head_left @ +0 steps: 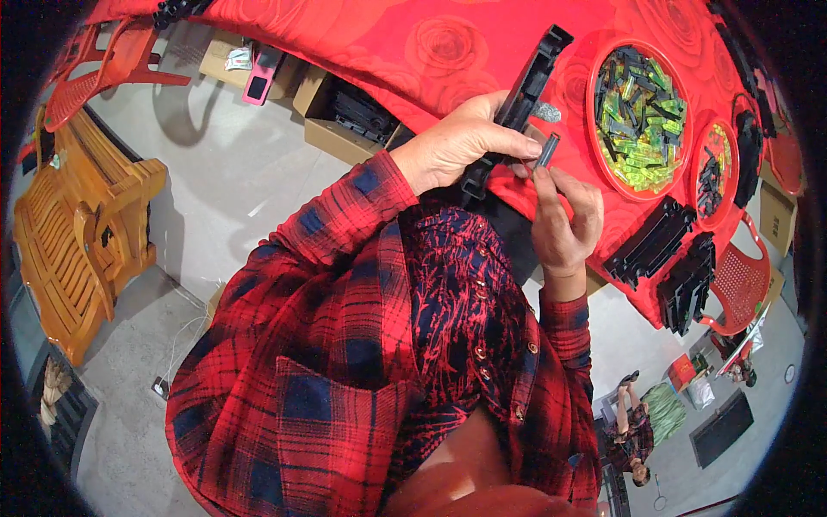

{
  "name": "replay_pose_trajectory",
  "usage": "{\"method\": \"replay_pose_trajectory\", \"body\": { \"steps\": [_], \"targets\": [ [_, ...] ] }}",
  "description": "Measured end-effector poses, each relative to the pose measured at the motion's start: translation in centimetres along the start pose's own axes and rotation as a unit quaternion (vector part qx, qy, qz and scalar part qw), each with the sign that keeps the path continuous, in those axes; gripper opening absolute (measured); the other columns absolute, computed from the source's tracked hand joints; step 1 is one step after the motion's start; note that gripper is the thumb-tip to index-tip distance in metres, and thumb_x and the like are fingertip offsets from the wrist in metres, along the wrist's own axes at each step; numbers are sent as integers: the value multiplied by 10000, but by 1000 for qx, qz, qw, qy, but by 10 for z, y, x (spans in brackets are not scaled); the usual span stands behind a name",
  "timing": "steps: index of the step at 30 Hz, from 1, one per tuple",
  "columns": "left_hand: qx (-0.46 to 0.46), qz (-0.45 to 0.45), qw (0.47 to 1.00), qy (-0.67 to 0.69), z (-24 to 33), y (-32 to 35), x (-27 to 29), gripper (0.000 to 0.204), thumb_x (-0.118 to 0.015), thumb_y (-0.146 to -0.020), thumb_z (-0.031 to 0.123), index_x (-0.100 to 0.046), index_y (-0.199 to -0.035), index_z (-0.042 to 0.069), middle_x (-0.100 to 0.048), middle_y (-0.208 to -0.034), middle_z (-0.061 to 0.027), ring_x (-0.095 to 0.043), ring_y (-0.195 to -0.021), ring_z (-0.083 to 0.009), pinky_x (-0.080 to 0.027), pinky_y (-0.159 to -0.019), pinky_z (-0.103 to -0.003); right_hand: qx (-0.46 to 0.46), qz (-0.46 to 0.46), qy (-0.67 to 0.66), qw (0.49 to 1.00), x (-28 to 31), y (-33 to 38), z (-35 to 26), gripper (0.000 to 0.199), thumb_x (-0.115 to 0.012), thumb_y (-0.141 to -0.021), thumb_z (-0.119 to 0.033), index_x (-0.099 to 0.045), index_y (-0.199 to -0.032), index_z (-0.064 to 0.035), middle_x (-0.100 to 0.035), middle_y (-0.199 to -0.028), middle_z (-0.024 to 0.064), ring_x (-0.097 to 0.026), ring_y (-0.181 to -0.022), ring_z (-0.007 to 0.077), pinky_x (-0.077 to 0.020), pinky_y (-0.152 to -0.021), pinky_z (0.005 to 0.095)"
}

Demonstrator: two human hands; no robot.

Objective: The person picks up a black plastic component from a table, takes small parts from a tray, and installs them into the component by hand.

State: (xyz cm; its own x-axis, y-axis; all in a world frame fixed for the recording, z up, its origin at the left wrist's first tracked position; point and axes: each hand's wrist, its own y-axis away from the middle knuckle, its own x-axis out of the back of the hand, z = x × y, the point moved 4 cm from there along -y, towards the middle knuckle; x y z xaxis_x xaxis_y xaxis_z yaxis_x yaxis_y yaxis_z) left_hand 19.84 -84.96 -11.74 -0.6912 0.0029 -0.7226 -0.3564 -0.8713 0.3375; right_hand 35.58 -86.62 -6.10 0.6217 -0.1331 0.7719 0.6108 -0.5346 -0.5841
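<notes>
Gripping a long black plastic rail [517,103] mid-length, the left hand [457,146] steadies it, stiff and light, while right hand [564,220] fingers [541,177] pinch a small grey clip [548,151] at frame centre.

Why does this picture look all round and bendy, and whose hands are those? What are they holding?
The camera sits on a person's head and looks down, and its wide lens bends the edges. The red checked sleeves are that person's arms. The left hand grips a long black plastic part. The right hand pinches a small dark piece next to it. In front is a table with a red rose-patterned cloth. On it sit a round red tray of green and black bits and stacks of black parts.
</notes>
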Motion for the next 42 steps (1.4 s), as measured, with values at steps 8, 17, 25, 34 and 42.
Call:
{"method": "replay_pose_trajectory", "body": {
  "steps": [8, 17, 25, 34, 42],
  "targets": [
    [-9, -17, 1000, 18, -4, -3, 5, 502, -715, -843, 64, -530, -1307, 10, -676, -945, -75, -663, -820, -150, -549, -742, -283, -30, 20, -38, 999, -1, 0, 2, 343, -713, -735, 58, -680, -1057, -56, -660, -1095, 82, -648, -811, 215, -498, -654, 323],
    [-15, -17, 1000, 21, -7, -3, 3, 544, -696, -856, 41, -490, -1359, 20, -685, -1038, -118, -679, -875, -168, -551, -812, -298, -390, 132, -314, 856, -6, 7, 8, 179, -667, -898, 16, -605, -1066, 9, -657, -970, 95, -637, -721, 139, -538, -618, 264],
    [-2, -1, 1000, -16, -15, -5, 3, 480, -708, -851, 50, -524, -1292, 16, -647, -885, -72, -680, -779, -175, -560, -751, -311, -534, 110, -390, 742, -8, -3, 16, 202, -610, -966, -83, -588, -1127, 37, -630, -882, 47, -506, -585, 40, -397, -524, 178],
    [23, 22, 999, -32, -15, -3, 6, 449, -710, -851, 62, -529, -1257, -1, -647, -842, -73, -671, -737, -160, -548, -693, -285, -484, 38, -316, 815, -6, 0, 28, 175, -651, -936, -125, -657, -1078, -23, -668, -916, 46, -583, -708, 106, -421, -608, 237],
    [34, 17, 992, -122, -23, -3, 9, 470, -764, -828, 109, -515, -1212, 7, -644, -855, -51, -627, -722, -111, -501, -605, -236, -147, -254, -4, 956, 4, -31, 6, 246, -698, -803, -103, -677, -1047, -122, -650, -877, 33, -585, -871, 237, -378, -834, 389]
  ]
}}
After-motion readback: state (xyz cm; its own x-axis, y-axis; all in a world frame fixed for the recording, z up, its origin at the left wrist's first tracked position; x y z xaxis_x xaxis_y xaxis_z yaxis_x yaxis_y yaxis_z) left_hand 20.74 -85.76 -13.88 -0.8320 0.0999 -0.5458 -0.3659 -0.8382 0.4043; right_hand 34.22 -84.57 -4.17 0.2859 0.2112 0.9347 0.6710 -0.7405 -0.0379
